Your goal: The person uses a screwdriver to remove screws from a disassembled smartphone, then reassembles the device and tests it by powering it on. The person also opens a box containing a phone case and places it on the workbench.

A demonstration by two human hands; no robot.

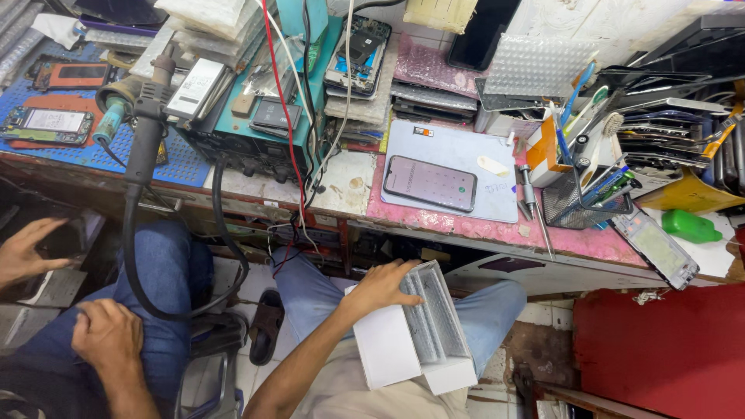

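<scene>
Cluttered with phone parts, cables and tools, the repair bench [434,221] runs across the top of the view, a phone [430,183] lying lit on a pale mat [458,147]. Below it, a white box [415,334] rests on the person's lap, its long axis running away from the body toward the bench. The right hand [382,289] is the nearer one, fingers curled over the box's upper left edge, grasping it. At the far left, well apart from the box, the left hand [105,335] rests loosely clenched on a denim knee [167,271], beside another person's open hand [23,252].
</scene>
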